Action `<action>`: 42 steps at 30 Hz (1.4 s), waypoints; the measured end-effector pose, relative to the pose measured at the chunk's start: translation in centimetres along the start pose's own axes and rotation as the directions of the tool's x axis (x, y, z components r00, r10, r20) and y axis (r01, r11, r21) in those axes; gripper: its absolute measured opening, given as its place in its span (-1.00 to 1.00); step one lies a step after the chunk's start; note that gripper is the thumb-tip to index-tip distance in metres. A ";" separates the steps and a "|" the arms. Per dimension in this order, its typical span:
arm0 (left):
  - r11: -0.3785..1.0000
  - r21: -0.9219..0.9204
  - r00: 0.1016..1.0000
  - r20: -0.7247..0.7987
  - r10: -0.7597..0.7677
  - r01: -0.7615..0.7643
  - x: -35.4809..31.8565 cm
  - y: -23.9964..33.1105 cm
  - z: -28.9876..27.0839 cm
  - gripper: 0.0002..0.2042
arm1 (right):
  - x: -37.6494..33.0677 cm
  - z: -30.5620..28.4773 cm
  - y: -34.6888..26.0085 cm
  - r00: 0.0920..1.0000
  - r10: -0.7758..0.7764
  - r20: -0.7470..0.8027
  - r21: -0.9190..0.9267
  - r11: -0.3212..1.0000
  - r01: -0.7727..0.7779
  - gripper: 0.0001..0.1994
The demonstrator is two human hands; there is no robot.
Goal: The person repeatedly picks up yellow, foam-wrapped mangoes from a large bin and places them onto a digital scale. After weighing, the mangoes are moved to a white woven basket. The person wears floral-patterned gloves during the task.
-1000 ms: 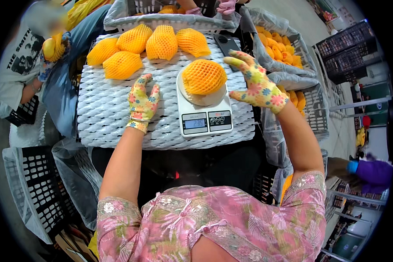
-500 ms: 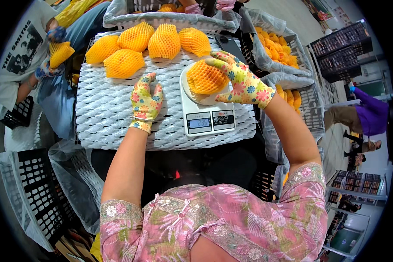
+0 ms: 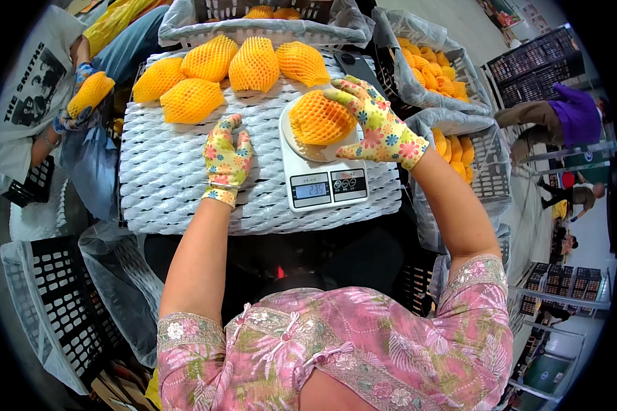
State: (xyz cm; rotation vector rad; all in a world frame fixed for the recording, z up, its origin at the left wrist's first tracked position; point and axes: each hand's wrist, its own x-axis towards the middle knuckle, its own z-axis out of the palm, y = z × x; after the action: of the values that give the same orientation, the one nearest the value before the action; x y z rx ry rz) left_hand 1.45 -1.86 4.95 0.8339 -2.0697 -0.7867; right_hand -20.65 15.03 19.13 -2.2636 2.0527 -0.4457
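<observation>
My right hand (image 3: 373,127), in a flowered glove, closes over a yellow fruit in orange foam netting (image 3: 317,118) that lies on the round pan of a white kitchen scale (image 3: 321,185). My left hand (image 3: 225,159), gloved the same way, rests flat with fingers apart on the white foam-net covering (image 3: 158,185) of the work surface, left of the scale. Several more netted fruits (image 3: 253,63) lie in a group at the far side of that surface.
Lined crates of bare yellow fruit (image 3: 428,58) stand at the right and far edge. A dark phone (image 3: 355,65) lies behind the scale. A seated person at the left holds a netted fruit (image 3: 88,94). Black crates (image 3: 62,308) sit lower left; other people stand at the right.
My right hand has come in from the right of the scale and settled onto the netted fruit on the pan. My left hand has stayed on the foam covering.
</observation>
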 end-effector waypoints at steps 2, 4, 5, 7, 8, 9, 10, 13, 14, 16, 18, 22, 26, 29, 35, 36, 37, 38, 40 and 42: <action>1.000 0.009 0.999 -0.041 0.029 -0.029 -0.1 -0.3 0.2 -0.70 | 0.3 0.0 0.0 1.000 -0.003 -0.009 -0.002 1.000 0.003 -0.08; 1.000 0.002 1.000 -0.024 0.002 -0.002 0.0 -0.1 0.3 -0.70 | 0.5 -0.1 0.1 1.000 -0.006 -0.017 -0.004 1.000 0.006 -0.07; 1.000 -0.001 1.000 -0.016 -0.011 0.011 0.0 0.0 0.3 -0.70 | 0.6 -0.1 0.2 1.000 -0.010 -0.022 -0.003 1.000 0.010 -0.07; 1.000 0.008 1.000 -0.023 0.016 -0.016 0.0 -0.1 0.2 -0.70 | 0.6 -0.1 0.3 0.999 -0.015 -0.030 0.016 1.000 0.016 -0.06; 0.999 0.012 0.999 -0.026 0.030 -0.030 0.0 -0.2 0.2 -0.70 | 0.6 0.0 0.4 0.999 -0.014 -0.035 0.032 0.999 0.015 -0.05; 1.000 0.004 1.000 -0.020 0.021 -0.021 0.0 -0.1 0.2 -0.70 | 0.5 0.2 0.5 0.999 -0.013 -0.036 0.050 0.999 0.015 -0.05; 1.000 -0.003 1.000 -0.014 0.012 -0.012 0.0 0.0 0.2 -0.70 | 0.3 0.3 0.6 0.999 0.000 -0.044 0.084 0.996 0.004 -0.04; 1.000 0.019 1.000 -0.006 0.009 -0.009 0.0 0.0 0.1 -0.70 | -0.4 0.9 0.9 0.998 0.031 -0.055 0.152 0.988 -0.022 -0.02; 0.999 0.034 1.000 -0.005 0.011 -0.011 0.1 0.0 0.2 -0.70 | -0.6 1.1 0.9 0.998 0.034 -0.053 0.152 0.988 -0.026 -0.01; 0.999 0.030 1.000 -0.004 0.016 -0.015 0.0 -0.2 0.2 -0.70 | -0.9 1.3 0.9 0.998 0.045 -0.045 0.144 0.989 -0.038 0.00; 1.000 0.027 1.000 0.001 0.008 -0.008 0.1 -0.2 0.3 -0.70 | -1.0 1.3 0.9 0.997 0.062 -0.036 0.127 0.990 -0.057 0.00; 1.000 0.022 1.000 0.020 0.006 -0.006 0.1 -0.3 0.3 -0.69 | -0.4 0.9 0.8 0.998 0.045 -0.041 0.121 0.992 -0.039 0.00; 1.000 -0.011 1.000 0.009 -0.006 0.006 -0.1 -1.2 0.7 -0.68 | 1.0 0.6 0.4 0.999 0.042 -0.014 0.082 0.996 -0.040 0.00; 0.999 -0.038 0.999 0.026 -0.035 0.036 0.0 -1.0 0.9 -0.67 | 2.3 0.6 -0.2 0.999 -0.003 0.042 -0.115 0.993 0.008 0.01; 0.999 -0.016 0.999 0.043 -0.029 0.030 0.2 -0.3 0.6 -0.67 | 4.7 0.9 -0.1 0.963 0.007 0.270 -0.134 0.991 0.030 -0.04; 0.999 -0.020 0.998 0.047 -0.047 0.048 0.2 -0.2 0.5 -0.67 | 5.0 0.9 -0.4 0.941 0.044 0.336 -0.129 0.992 -0.001 -0.05; 0.998 -0.025 0.997 0.052 -0.064 0.065 0.2 -0.2 0.4 -0.67 | 5.3 0.8 -0.7 0.913 0.080 0.400 -0.127 0.991 -0.031 -0.07; 0.998 -0.015 0.997 0.047 -0.054 0.055 0.1 -0.5 0.4 -0.67 | 5.2 0.8 -0.9 0.920 0.092 0.382 -0.124 0.991 -0.047 -0.10; 1.000 -0.002 0.999 0.031 -0.030 0.030 0.2 -1.1 0.5 -0.67 | 4.6 1.2 -0.4 0.952 0.113 0.284 -0.049 0.993 -0.103 -0.16; 0.996 -0.060 0.998 0.025 -0.062 0.063 0.0 -1.4 0.5 -0.68 | 3.9 0.5 -0.5 0.966 0.168 0.199 0.034 0.983 -0.178 -0.20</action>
State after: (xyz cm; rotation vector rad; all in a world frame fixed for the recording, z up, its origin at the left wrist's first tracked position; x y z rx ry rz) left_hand 1.45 -2.60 3.69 0.8634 -2.0374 -0.8928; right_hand -19.78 11.22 19.49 -1.9881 2.0889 -0.2511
